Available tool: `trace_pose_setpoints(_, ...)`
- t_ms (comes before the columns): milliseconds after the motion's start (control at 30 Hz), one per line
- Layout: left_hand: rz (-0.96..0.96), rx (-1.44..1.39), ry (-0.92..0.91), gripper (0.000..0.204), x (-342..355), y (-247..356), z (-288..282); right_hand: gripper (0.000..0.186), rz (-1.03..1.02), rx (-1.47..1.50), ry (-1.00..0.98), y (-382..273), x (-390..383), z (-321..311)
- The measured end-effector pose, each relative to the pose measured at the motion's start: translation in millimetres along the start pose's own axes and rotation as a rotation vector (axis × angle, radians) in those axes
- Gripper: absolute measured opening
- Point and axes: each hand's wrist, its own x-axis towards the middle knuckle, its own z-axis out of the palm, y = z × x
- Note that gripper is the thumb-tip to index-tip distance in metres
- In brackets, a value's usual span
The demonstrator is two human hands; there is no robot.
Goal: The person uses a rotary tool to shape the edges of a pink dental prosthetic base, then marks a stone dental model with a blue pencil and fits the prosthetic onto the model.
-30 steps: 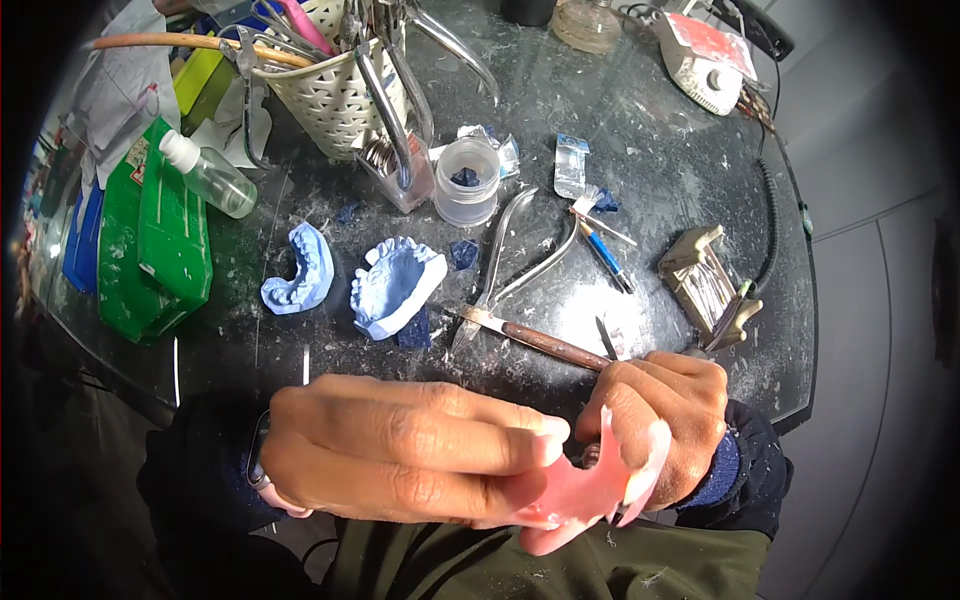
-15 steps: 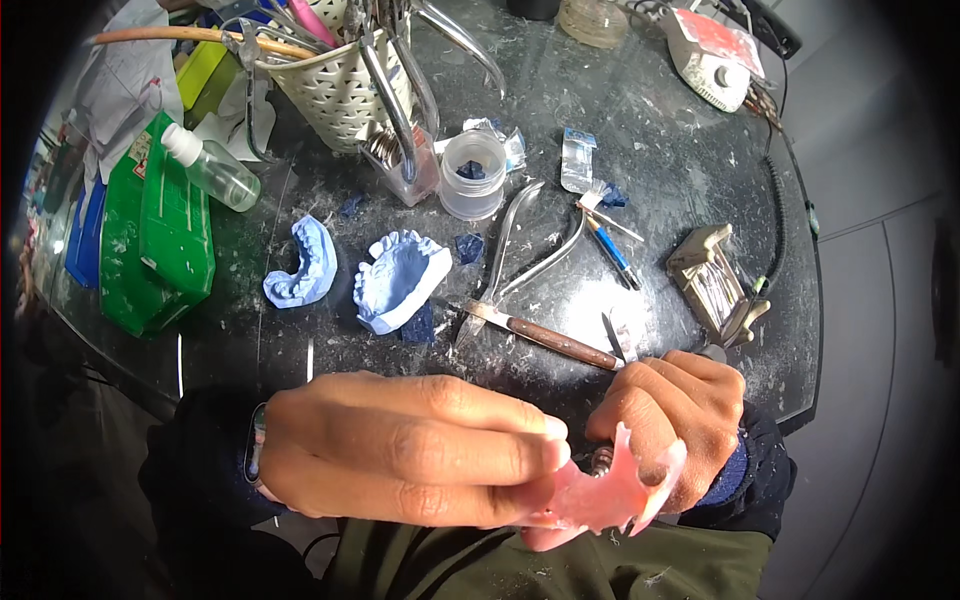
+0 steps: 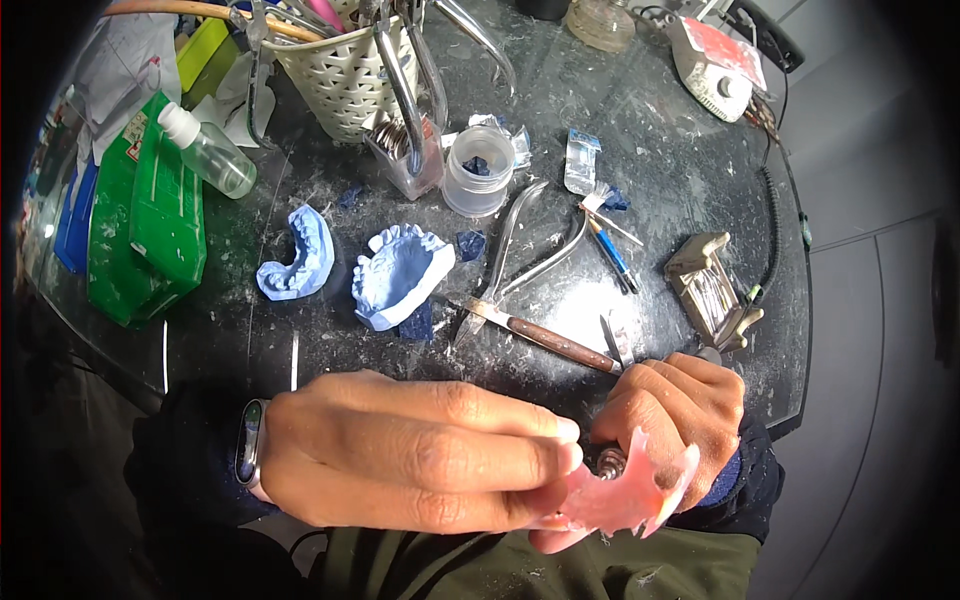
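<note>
A dark, dust-flecked tabletop (image 3: 640, 160) with a curved near edge fills most of the view, and a green cloth (image 3: 480, 565) covers the lap below that edge. The pink plate (image 3: 605, 508) is off the tabletop, held above the lap in front of the near edge, toward the right. Its long axis runs roughly along that edge, rising a little to the right. Its closed end sits in the left hand, while its two prongs point right and away toward the far edge, a notch between them.

The left hand (image 3: 430, 455) pinches the plate with its fingers together; a band (image 3: 250, 440) circles the wrist. The right hand (image 3: 675, 420) is curled tight around a tool (image 3: 610, 462), mostly hidden, whose ridged metal end shows in the notch. Whether that end touches the plate I cannot tell.

Near the middle of the tabletop lie pliers (image 3: 503, 245), and a brown-handled knife (image 3: 560, 343) slants from them toward the right hand. Left of the pliers sit two blue tooth models (image 3: 400, 280). A green box (image 3: 150, 235) stands by the left edge, a white basket (image 3: 335, 95) of tools toward the far left corner, and a white box with a knob (image 3: 715, 85) near the far right corner.
</note>
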Motion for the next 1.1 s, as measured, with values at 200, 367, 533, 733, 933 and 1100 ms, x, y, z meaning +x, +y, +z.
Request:
trace_pose_setpoints(200, 0.001, 0.126, -0.098, 0.019, 15.1, 8.2, -8.2, 0.062, 0.002, -0.029, -0.001, 0.3, 3.7, -4.5)
trace_pose_setpoints(367, -0.037, 0.155, -0.300, 0.009, 12.2, 10.4, -6.7, 0.062, 0.023, -0.068, 0.029, -2.0, 1.8, -3.1)
trace_pose_setpoints(533, 0.089, -0.012, 0.423, 0.011, 7.2, -1.6, 34.7, 0.059, 0.051, -0.052, 0.015, -5.8, 1.9, -4.4)
trace_pose_setpoints(733, 0.161, -0.056, 0.519, 0.016, 6.1, -6.1, 41.3, 0.056, 0.029, -0.066, 0.108, -4.7, -0.7, 2.0)
trace_pose_setpoints(933, 0.159, -0.117, 0.545, 0.015, 2.6, -1.9, 39.7, 0.053, 0.017, -0.103, 0.055, -4.6, -1.9, -2.2)
trace_pose_setpoints(1100, 0.256, -0.056, 0.375, 0.014, 3.8, -5.9, 27.6, 0.040, 0.037, -0.023, 0.068, -6.8, 0.9, -2.5)
